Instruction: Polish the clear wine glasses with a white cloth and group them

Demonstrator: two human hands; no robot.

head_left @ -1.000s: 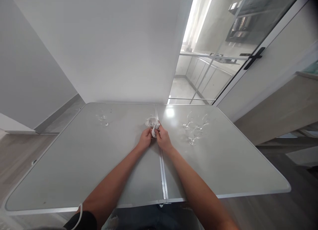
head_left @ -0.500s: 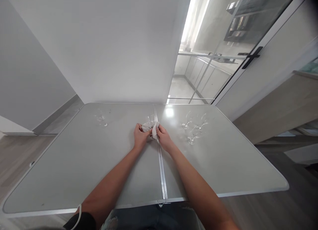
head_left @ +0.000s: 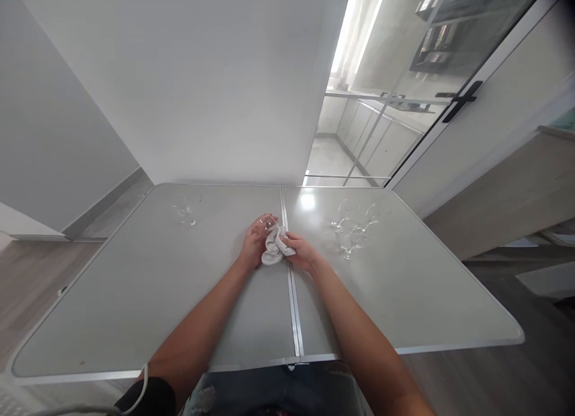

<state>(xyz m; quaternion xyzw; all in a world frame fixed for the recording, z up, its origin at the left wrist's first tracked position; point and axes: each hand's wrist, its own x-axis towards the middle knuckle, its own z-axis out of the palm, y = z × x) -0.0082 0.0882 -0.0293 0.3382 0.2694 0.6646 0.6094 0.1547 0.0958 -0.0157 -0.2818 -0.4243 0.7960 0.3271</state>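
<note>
My left hand [head_left: 254, 243] is curled around a clear drinking glass [head_left: 268, 223] over the table [head_left: 148, 302], beside its metal seam [head_left: 291, 308]; my right hand [head_left: 302, 253] pinches a bunched white cloth [head_left: 272, 253] against it. Smooth glass could slip if the cloth tugs sideways, and squeezing hard (it looks thin-walled) might crack it.

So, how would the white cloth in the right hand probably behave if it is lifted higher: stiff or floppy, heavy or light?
The white cloth would probably droop rather than stay stiff, as it lies in loose, rounded folds. It is likely light for its size: it looks thin, and the right hand appears to grip only one side.
</note>
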